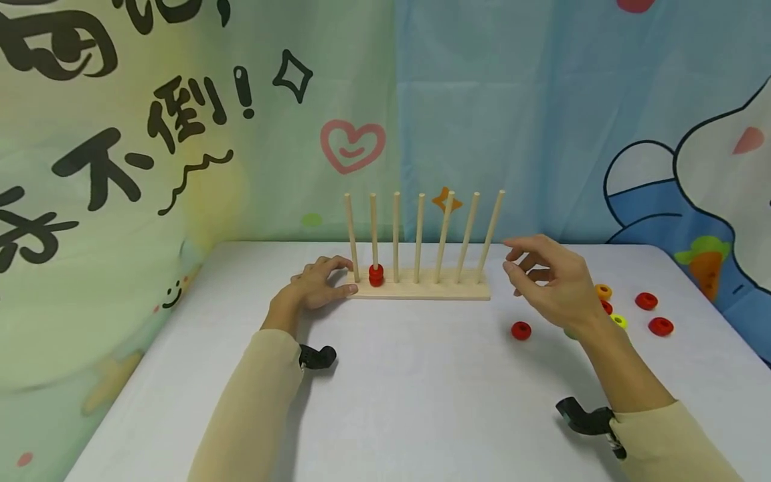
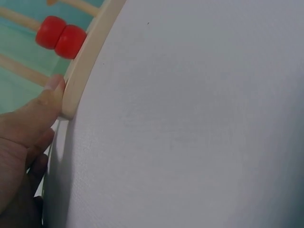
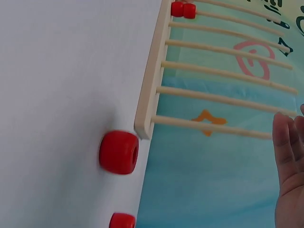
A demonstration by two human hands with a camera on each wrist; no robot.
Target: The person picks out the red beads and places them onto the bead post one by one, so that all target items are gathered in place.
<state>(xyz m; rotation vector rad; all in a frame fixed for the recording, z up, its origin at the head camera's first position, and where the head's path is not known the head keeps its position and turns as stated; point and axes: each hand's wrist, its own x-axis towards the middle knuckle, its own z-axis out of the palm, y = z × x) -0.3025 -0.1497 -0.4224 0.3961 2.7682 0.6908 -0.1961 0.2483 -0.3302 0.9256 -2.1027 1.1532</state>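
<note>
A wooden peg stand [image 1: 421, 290] with a row of several upright rods stands near the table's far edge. Two red beads [image 1: 376, 275] are stacked on its second rod from the left, down at the base. My left hand [image 1: 319, 281] grips the left end of the base; in the left wrist view the thumb [image 2: 55, 85] presses its edge. Off the stand's right end hovers my right hand [image 1: 551, 278], fingers loosely bent, holding nothing. A loose red bead [image 1: 521, 330] lies below it on the table, also large in the right wrist view as a red bead [image 3: 118, 152].
Around my right wrist lie an orange bead [image 1: 603, 291], a yellow bead [image 1: 618, 321] and a partly hidden green bead [image 1: 570, 333]. Farther right are two red beads [image 1: 646, 300]. A printed cloth [image 1: 482, 120] hangs behind the white table [image 1: 421, 388].
</note>
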